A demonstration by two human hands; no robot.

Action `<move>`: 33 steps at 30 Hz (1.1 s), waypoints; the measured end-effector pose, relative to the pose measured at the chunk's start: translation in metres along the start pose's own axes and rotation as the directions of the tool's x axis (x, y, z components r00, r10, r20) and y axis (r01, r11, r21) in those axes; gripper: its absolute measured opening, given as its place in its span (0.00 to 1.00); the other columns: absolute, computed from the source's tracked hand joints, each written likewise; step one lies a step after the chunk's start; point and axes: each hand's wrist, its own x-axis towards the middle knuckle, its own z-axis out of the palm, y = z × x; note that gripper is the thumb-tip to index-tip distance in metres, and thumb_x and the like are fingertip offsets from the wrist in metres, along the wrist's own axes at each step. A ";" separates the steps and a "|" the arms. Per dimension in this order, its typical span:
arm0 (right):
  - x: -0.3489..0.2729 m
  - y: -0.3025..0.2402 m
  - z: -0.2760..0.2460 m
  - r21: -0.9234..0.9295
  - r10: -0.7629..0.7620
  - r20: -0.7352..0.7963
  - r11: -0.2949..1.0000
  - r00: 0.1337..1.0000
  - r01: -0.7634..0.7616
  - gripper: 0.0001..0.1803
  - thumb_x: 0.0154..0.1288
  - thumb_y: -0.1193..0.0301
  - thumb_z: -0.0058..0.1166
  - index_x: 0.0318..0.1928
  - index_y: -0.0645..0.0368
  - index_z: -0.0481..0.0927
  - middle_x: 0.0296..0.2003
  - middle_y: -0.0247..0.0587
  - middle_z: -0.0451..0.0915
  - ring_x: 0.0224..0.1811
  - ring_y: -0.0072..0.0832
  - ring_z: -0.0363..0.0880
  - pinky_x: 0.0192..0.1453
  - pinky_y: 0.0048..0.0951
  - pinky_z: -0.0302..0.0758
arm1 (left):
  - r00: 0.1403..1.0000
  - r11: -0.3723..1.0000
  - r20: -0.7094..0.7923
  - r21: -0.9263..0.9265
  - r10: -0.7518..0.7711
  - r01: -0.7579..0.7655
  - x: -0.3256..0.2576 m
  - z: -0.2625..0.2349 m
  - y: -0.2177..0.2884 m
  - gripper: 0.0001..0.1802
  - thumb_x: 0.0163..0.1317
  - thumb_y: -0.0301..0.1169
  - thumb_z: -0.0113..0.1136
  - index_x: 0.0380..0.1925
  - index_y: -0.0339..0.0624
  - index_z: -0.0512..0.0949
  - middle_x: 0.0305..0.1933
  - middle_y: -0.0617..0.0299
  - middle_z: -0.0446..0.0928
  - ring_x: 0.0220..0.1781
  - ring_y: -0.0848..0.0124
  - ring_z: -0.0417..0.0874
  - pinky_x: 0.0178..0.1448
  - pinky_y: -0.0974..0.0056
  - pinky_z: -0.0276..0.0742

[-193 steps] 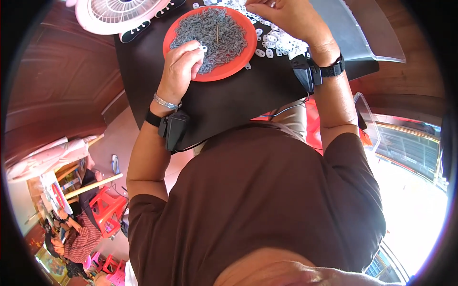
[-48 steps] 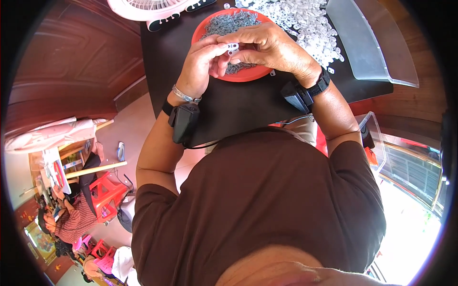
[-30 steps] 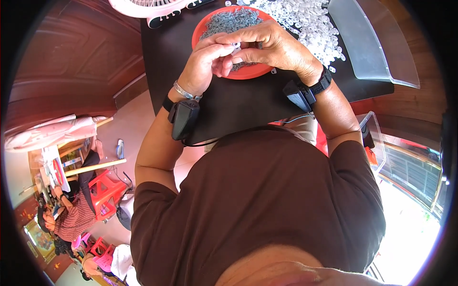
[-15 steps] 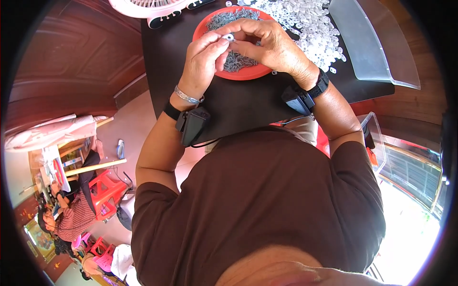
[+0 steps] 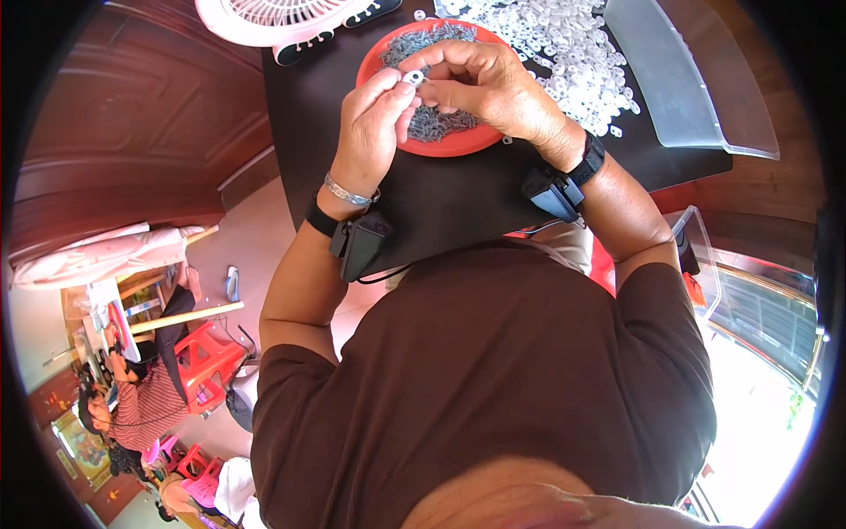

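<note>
Here, oval white piece (image 5: 411,78) between fingers (image 5: 376,87), bristly grey heap (image 5: 429,126)

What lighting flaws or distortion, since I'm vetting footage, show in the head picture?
Head view: glare bleaches the bright area at lower right; same view: the heap of white plastic pieces partly washes out; same view: fisheye bending curves the brown panelling at left; same view: the white piece the left hand pinches is too small for detail.

We see overexposed daylight flaring at lower right, bright glare washing out the heaped white plastic pieces (image 5: 589,78), and fisheye distortion curving the wooden panelling (image 5: 145,106).
</note>
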 end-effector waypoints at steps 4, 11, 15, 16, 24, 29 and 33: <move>0.001 0.009 -0.001 -0.049 -0.081 0.009 0.995 0.997 0.081 0.16 0.59 0.76 0.59 0.49 0.59 0.78 0.32 0.33 0.81 0.35 0.14 0.77 0.40 0.18 0.74 | 0.999 0.998 -0.008 -0.041 0.052 -0.053 -0.001 0.003 -0.002 0.15 0.66 0.35 0.47 0.36 0.32 0.75 0.18 0.68 0.67 0.18 0.82 0.66 0.21 0.77 0.56; 0.001 0.000 -0.001 -0.396 -0.222 0.027 0.893 0.975 0.214 0.18 0.53 0.70 0.65 0.46 0.56 0.79 0.32 0.36 0.82 0.34 0.23 0.81 0.39 0.23 0.76 | 1.000 0.999 0.024 -0.035 -0.008 0.009 -0.003 -0.002 0.003 0.15 0.66 0.35 0.47 0.37 0.32 0.75 0.17 0.68 0.67 0.17 0.81 0.65 0.21 0.76 0.55; 0.001 -0.002 -0.002 -0.404 -0.277 0.045 0.874 0.960 0.271 0.16 0.53 0.68 0.65 0.43 0.58 0.79 0.33 0.37 0.82 0.35 0.30 0.82 0.40 0.25 0.77 | 0.997 0.999 0.059 -0.014 0.043 -0.043 -0.004 -0.007 0.002 0.16 0.67 0.34 0.45 0.35 0.32 0.76 0.17 0.68 0.66 0.17 0.81 0.65 0.21 0.76 0.55; 0.001 -0.003 -0.002 -0.409 -0.276 0.050 0.871 0.960 0.272 0.16 0.53 0.67 0.65 0.42 0.58 0.79 0.34 0.37 0.82 0.35 0.31 0.82 0.40 0.25 0.77 | 0.997 0.999 0.059 -0.014 0.043 -0.042 -0.004 -0.007 0.003 0.16 0.67 0.34 0.45 0.35 0.32 0.76 0.17 0.68 0.66 0.17 0.81 0.65 0.21 0.76 0.55; -0.002 -0.003 -0.003 -0.420 -0.327 0.066 0.848 0.943 0.323 0.15 0.55 0.72 0.63 0.44 0.60 0.79 0.30 0.35 0.82 0.33 0.20 0.81 0.38 0.21 0.78 | 0.996 0.999 0.080 0.009 0.050 -0.051 -0.004 -0.003 0.005 0.17 0.67 0.34 0.44 0.34 0.29 0.76 0.17 0.65 0.67 0.17 0.80 0.65 0.22 0.75 0.56; -0.003 -0.002 -0.005 -0.377 -0.295 0.085 0.875 0.952 0.305 0.14 0.55 0.73 0.63 0.43 0.61 0.79 0.30 0.35 0.82 0.34 0.21 0.81 0.38 0.21 0.78 | 0.994 0.999 0.100 0.004 0.036 -0.037 -0.006 -0.004 0.006 0.16 0.66 0.34 0.44 0.33 0.29 0.75 0.17 0.65 0.66 0.17 0.80 0.64 0.22 0.75 0.56; -0.003 -0.004 -0.004 -0.355 -0.305 0.089 0.880 0.948 0.316 0.14 0.55 0.73 0.63 0.43 0.61 0.79 0.30 0.34 0.82 0.35 0.22 0.81 0.40 0.21 0.78 | 0.995 1.000 0.098 -0.016 0.022 -0.021 -0.009 -0.001 0.011 0.16 0.66 0.34 0.44 0.32 0.29 0.74 0.17 0.65 0.65 0.18 0.79 0.64 0.22 0.75 0.55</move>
